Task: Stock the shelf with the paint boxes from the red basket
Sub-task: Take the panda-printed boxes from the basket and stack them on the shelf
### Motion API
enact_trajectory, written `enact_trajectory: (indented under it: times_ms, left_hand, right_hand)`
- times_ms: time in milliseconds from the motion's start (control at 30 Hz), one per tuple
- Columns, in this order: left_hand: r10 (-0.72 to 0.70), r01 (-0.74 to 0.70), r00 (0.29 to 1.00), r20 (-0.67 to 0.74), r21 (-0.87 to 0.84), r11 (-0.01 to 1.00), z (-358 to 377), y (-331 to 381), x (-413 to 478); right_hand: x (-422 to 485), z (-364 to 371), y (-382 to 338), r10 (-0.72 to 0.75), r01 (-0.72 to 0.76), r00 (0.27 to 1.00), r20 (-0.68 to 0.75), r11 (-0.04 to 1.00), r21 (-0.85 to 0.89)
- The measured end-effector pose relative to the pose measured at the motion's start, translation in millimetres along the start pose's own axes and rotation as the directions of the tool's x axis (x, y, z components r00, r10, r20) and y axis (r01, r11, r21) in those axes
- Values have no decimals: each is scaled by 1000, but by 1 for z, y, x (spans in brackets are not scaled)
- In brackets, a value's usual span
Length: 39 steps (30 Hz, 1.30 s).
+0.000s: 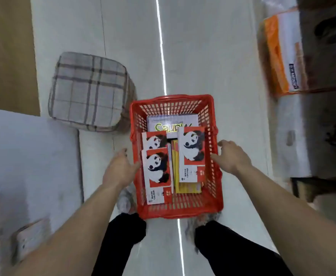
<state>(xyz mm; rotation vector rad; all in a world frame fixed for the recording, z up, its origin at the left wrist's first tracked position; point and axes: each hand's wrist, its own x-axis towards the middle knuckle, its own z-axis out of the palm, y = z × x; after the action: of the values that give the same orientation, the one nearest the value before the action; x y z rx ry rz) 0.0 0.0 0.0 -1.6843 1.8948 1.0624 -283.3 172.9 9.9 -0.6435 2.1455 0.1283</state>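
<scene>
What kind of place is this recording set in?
Probably a shop aisle or its stockroom. A red plastic shopping basket of panda-printed water colour boxes sits on a glossy pale floor, with packaged goods in orange-and-white wrapping stacked at the right. Both hands are at the basket's sides.

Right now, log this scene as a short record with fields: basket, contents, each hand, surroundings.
basket: red basket on the pale floor, in front of the person's feet
contents: three panda boxes, yellow boxes between them, a white box at the far end
left hand: left hand open, at the basket's left wall
right hand: right hand open, at the basket's right rim
surroundings: plaid cushion to the far left of the basket
</scene>
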Motion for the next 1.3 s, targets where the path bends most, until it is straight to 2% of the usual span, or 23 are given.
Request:
enact_trajectory:
  times_ms: [100, 200, 267, 400, 633, 800, 1067, 1300]
  left_hand:
    - [-62, 57, 997, -36, -133, 990, 43, -19, 37]
    - [-87, 80, 996, -34, -168, 983, 80, -31, 56]
    - [-71, 51, 991, -112, -169, 984, 93, -36, 60]
    - [-39, 4, 986, -162, -211, 978, 97, -38, 61]
    - [93, -119, 976, -198, -125, 985, 62, -15, 19]
    - [127, -144, 970, -206, -74, 987, -16, 36, -65]
    - [150, -182, 951, -270, -96, 979, -178, 167, -252]
    - [158, -251, 899, -409, -187, 950, -289, 271, -316]
  right_hand:
    - [40, 46, 8, 49, -34, 995, -83, 985, 172]
    - [60, 85, 13, 129, -37, 964, -233, 932, 362]
    - [65, 101, 22, 146, -2, 941, -305, 905, 426]
    - [67, 111, 38, 95, -5, 980, -173, 888, 459]
    - [22, 96, 48, 114, 37, 957, -268, 864, 501]
    - [-77, 14, 51, 90, 66, 963, -253, 836, 545]
    - [-260, -201, 48, 49, 137, 958, -283, 789, 599]
    - [-316, -369, 16, 27, 224, 919, -392, 785, 578]
